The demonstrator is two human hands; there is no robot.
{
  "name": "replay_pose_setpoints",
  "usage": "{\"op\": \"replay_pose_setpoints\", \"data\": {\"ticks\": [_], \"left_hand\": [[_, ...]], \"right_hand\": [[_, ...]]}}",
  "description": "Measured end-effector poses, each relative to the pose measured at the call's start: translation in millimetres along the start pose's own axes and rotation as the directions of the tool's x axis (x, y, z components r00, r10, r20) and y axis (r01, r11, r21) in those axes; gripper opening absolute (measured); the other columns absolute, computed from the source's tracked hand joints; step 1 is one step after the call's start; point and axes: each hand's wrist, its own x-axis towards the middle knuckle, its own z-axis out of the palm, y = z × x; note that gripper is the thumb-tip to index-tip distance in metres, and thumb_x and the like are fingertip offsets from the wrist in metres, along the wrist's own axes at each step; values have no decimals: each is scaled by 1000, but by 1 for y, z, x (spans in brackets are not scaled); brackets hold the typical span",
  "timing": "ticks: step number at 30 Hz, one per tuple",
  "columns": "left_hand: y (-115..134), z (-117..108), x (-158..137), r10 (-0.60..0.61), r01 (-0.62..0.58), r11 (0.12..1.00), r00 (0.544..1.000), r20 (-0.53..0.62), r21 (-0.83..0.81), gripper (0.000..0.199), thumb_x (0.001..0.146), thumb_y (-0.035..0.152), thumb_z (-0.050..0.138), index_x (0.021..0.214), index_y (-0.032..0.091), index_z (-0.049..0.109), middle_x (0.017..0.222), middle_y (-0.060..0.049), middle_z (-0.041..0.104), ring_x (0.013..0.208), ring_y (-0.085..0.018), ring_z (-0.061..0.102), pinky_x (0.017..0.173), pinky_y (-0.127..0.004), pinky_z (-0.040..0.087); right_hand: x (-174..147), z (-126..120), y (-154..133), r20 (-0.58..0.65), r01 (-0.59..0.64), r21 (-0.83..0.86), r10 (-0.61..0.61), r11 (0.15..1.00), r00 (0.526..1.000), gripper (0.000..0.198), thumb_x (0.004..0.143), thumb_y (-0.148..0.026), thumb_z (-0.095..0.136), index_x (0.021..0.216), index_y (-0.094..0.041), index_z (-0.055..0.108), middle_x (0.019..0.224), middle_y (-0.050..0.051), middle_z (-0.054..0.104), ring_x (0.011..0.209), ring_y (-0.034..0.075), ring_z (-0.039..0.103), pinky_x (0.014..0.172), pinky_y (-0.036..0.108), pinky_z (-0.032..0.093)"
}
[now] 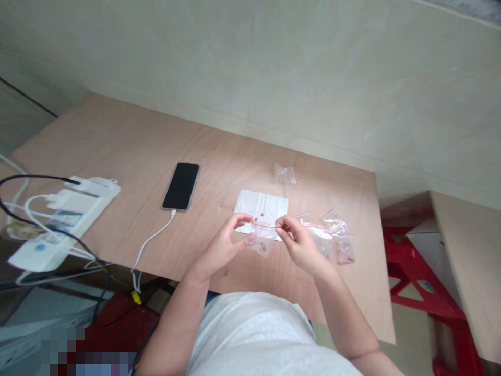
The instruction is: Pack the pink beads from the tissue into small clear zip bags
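A thin red cord (264, 225) stretches between my two hands. My right hand (299, 243) pinches its right end between thumb and fingertips. My left hand (229, 237) is at the other end, thumb well apart from the bent fingers; whether a fingertip touches the cord cannot be made out. Beneath lies a creased white paper sheet (270, 201) with a few small dark red bead-like pieces (262, 214) on it. A clear plastic bag (263, 247) lies below the cord, between my hands.
More clear bags (324, 243) lie right of my right hand, beside a small bag (346, 250) with pinkish contents. Another little bag (285, 174) lies farther back. Left are a phone (181, 186), its white cable (151, 237) and a power strip (64, 224). A red stool (418, 282) stands right.
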Motion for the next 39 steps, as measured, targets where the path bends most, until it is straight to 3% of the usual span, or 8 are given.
{"op": "replay_pose_setpoints", "data": {"ticks": [5,12,17,21,26,29,33,39], "left_hand": [[3,2,14,8,-10,999,999,44,39,15,78,28,51,88,17,54,91,-4,58,90,-16,54,83,-31,41],[4,5,17,49,-53,983,998,26,174,8,80,23,47,79,17,52,79,-1,53,78,-14,51,74,-27,40],[13,4,14,51,-61,988,996,77,141,12,81,26,45,82,17,51,80,-1,51,76,-13,48,72,-26,39],[19,0,11,-13,-4,996,980,200,84,16,81,30,43,80,16,50,72,1,46,68,-10,43,64,-23,38],[20,-1,9,-75,30,990,942,328,139,18,82,29,40,74,16,49,64,4,39,58,-8,37,55,-21,32],[18,1,8,-64,11,986,946,319,165,16,80,25,40,70,15,48,64,4,40,57,-8,37,54,-20,30],[17,2,7,-47,15,991,969,241,134,18,79,24,38,65,15,44,61,5,37,55,-7,35,52,-20,29],[17,8,9,-93,62,993,934,346,99,24,82,32,37,64,16,40,59,5,33,54,-7,33,50,-20,28]], "right_hand": [[-1,-2,-5,7,24,-44,-24,999,1000,13,82,-30,42,75,-20,47,72,1,47,70,15,44,65,27,35],[3,10,-2,-27,-22,104,25,994,999,15,75,-34,54,82,-21,55,83,3,55,80,17,50,73,30,39],[6,15,-3,-22,-55,215,62,975,998,12,74,-32,55,74,-20,57,75,2,57,75,17,52,73,31,40],[5,12,-1,1,-86,289,89,954,996,12,71,-31,59,71,-20,56,74,2,58,73,16,52,70,30,41],[0,13,-3,38,-134,327,129,935,991,12,70,-31,60,70,-19,56,72,2,57,70,15,52,67,28,42],[-1,15,-3,41,-174,355,170,919,985,14,68,-32,62,71,-19,58,72,2,59,71,15,53,68,29,42],[0,13,1,116,-306,465,286,831,951,22,64,-38,64,73,-18,60,70,2,62,67,15,55,67,30,44],[2,14,-4,115,-290,514,270,808,956,22,63,-38,66,66,-19,57,65,0,59,62,13,53,62,27,43]]}}
